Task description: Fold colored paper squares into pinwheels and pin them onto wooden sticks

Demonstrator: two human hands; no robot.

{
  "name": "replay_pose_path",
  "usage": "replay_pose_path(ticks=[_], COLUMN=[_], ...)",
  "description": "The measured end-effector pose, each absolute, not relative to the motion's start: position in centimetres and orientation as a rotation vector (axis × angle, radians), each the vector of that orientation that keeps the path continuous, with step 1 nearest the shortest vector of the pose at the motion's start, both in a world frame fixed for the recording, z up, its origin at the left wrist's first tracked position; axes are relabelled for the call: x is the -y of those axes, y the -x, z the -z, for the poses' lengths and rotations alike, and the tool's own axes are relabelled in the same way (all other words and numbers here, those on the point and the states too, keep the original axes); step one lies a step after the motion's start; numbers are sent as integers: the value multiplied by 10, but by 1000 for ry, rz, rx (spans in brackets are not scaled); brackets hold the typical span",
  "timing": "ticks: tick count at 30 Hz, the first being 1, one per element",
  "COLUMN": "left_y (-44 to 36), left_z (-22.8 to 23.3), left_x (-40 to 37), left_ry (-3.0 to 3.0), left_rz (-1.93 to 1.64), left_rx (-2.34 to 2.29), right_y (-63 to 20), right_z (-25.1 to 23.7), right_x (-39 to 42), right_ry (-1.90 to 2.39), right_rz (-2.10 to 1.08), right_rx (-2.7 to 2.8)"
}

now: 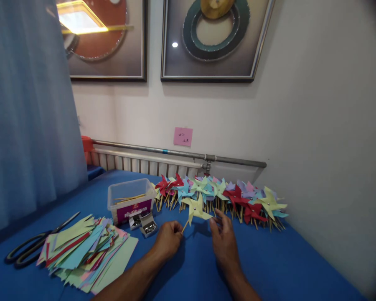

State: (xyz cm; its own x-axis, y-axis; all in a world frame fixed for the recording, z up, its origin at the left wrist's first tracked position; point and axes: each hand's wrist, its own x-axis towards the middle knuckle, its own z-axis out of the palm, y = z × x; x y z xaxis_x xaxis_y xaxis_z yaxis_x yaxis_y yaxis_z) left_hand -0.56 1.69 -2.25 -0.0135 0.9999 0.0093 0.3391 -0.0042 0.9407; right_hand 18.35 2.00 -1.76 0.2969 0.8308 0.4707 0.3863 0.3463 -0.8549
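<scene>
We see a blue table (269,267) with bare room along its near right edge. Pinwheel row (225,196) lines the far edge; paper stack (84,251) sits near left. Plastic box (130,200) has a purple label, unreadable; pink wall note (183,136) too. Left hand (167,240) pinches the yellow pinwheel (196,208) stick mid-table; right hand (224,240), fingers loose, touches its blade.

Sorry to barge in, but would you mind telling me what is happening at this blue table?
A person sits at the blue table. The left hand pinches the stick of a yellow paper pinwheel, while the right hand touches one of its blades. Behind it, a row of finished pinwheels lies along the wall. To the left are a stack of cut coloured paper, scissors, a clear plastic box of sticks and small boxes of pins.
</scene>
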Motion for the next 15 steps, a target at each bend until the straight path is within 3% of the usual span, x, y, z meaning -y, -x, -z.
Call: replay_pose_path(ticks=[15], left_y=[6], left_z=[15], left_x=[-14], left_ry=[-1470], left_rz=[-1028], left_rx=[-1490], right_y=[-174], right_z=[17], right_x=[-11], right_ry=[1235], right_rz=[-457], right_rx=[1516])
